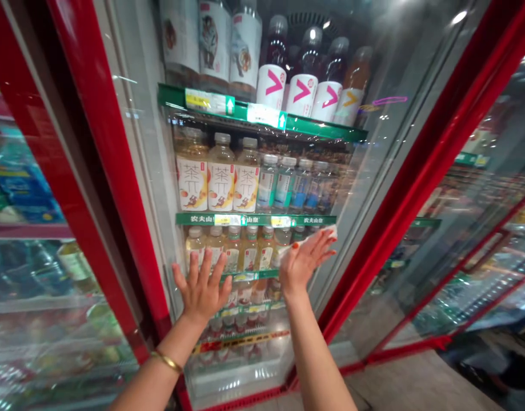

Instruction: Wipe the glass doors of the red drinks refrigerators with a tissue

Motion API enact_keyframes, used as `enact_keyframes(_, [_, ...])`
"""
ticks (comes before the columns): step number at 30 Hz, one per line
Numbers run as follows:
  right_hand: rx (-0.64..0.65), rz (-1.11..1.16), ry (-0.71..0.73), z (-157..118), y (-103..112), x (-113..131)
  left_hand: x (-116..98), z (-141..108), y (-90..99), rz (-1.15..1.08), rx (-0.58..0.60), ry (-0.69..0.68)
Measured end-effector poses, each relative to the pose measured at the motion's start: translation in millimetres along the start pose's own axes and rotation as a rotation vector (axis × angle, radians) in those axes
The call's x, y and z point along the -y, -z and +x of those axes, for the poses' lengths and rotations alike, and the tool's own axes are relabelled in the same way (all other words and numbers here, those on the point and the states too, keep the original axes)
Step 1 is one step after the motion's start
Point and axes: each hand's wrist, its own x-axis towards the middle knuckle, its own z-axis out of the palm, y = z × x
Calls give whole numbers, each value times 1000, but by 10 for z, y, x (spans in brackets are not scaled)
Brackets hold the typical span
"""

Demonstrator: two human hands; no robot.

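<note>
My left hand [201,288] is spread with its palm toward the glass door [356,171] of a red-framed drinks cooler, in front of the lower bottle rows. It holds nothing, and a gold bangle is on that wrist. At the right, my right hand [307,260] presses a white cloth [331,231] against the glass, just under the middle green shelf strip. Part of the cloth shows beyond the fingertips and along the thumb side; the rest is hidden under the hand. Behind the glass stand tea bottles [221,182] and several other bottles on shelves.
The red door frame [416,200] runs diagonally on the right, and another red frame [112,171] stands on the left. Further coolers with drinks lie to both sides. Grey floor [399,382] shows at the lower right, beside a dark blurred shape.
</note>
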Motion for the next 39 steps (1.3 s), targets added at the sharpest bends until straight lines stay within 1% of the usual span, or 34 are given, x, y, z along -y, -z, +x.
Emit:
enact_keyframes(1, [20, 23, 35, 78, -41, 199, 7, -12, 4, -22, -4, 4])
enact_keyframes(2, [53, 57, 141, 99, -62, 414, 18, -25, 8, -47, -13, 2])
enact_keyframes(4, [107, 125, 417, -18, -30, 758, 41, -50, 18, -93, -46, -12])
enact_keyframes(5, [111, 151, 523, -129, 16, 832, 51, -61, 22, -106, -61, -21])
enact_keyframes(6, [100, 168, 587, -246, 71, 824, 58, -69, 24, -108, -63, -29])
enact_keyframes(7, [81, 174, 603, -347, 123, 740, 60, -74, 24, -101, -54, -31])
enact_keyframes(9, [32, 164, 547, -426, 190, 419, 49, -77, 12, -74, -18, -22])
enact_keyframes(10, [7, 148, 477, -387, 194, 243, 39, -77, 1, -56, -7, -14])
enact_keyframes(11, [-16, 127, 374, -301, 178, 100, 29, -78, -13, -36, -4, -5])
enact_keyframes(12, [-35, 105, 251, -184, 144, 13, 21, -81, -28, -17, -9, 3])
enact_keyframes(13, [-45, 89, 130, -61, 97, -2, 18, -86, -42, 0, -13, 9])
enact_keyframes(14, [-40, 83, 38, 44, 43, 54, 19, -94, -55, 16, -15, 14])
enact_keyframes(15, [-19, 88, -6, 108, -8, 168, 26, -103, -64, 25, -13, 17])
enact_keyframes(16, [17, 104, 12, 119, -52, 316, 36, -113, -70, 28, -10, 14])
enact_keyframes(17, [61, 131, 93, 74, -84, 466, 50, -121, -72, 25, -8, 8])
enact_keyframes(19, [124, 188, 340, -151, -102, 659, 79, -127, -69, 8, -15, 0])
enact_keyframes(20, [131, 207, 446, -292, -86, 657, 89, -123, -65, 0, -22, -3])
enact_keyframes(21, [119, 210, 505, -422, -54, 578, 96, -115, -60, -6, -28, -7])
enact_keyframes(22, [95, 194, 503, -517, -9, 426, 97, -104, -54, -10, -35, -10])
enact_keyframes(23, [61, 160, 433, -558, 42, 221, 93, -92, -49, -11, -35, -12])
enact_keyframes(24, [20, 115, 307, -533, 92, -11, 85, -79, -44, -11, -35, -16])
enact_keyframes(26, [-63, 34, 26, -293, 151, -414, 65, -59, -39, -8, -38, -18])
enact_keyframes(27, [-97, 14, -77, -113, 147, -524, 56, -52, -39, -6, -44, -18])
enact_keyframes(28, [-119, 8, -143, 66, 121, -548, 50, -48, -40, -3, -48, -17])
enact_keyframes(29, [-119, 14, -166, 215, 79, -487, 47, -46, -41, 0, -52, -16])
enact_keyframes(30, [-98, 29, -146, 307, 33, -358, 46, -47, -42, 3, -51, -15])
enact_keyframes(31, [-60, 51, -92, 329, -7, -192, 48, -49, -42, 6, -46, -15])
enact_keyframes(33, [25, 100, 97, 177, -42, 106, 54, -55, -38, 15, -41, -20])
enact_keyframes(34, [55, 111, 200, 37, -34, 173, 58, -58, -36, 20, -40, -23])
enact_keyframes(35, [63, 107, 281, -110, -16, 160, 62, -62, -35, 24, -41, -24])
enact_keyframes(36, [59, 89, 317, -239, 8, 66, 66, -67, -34, 26, -39, -21])
enact_keyframes(37, [44, 60, 290, -327, 34, -93, 69, -71, -35, 25, -34, -16])
enact_keyframes(38, [16, 34, 217, -357, 59, -290, 71, -75, -37, 22, -31, -10])
enact_keyframes(39, [-2, 16, 100, -324, 79, -488, 72, -77, -41, 16, -31, -8])
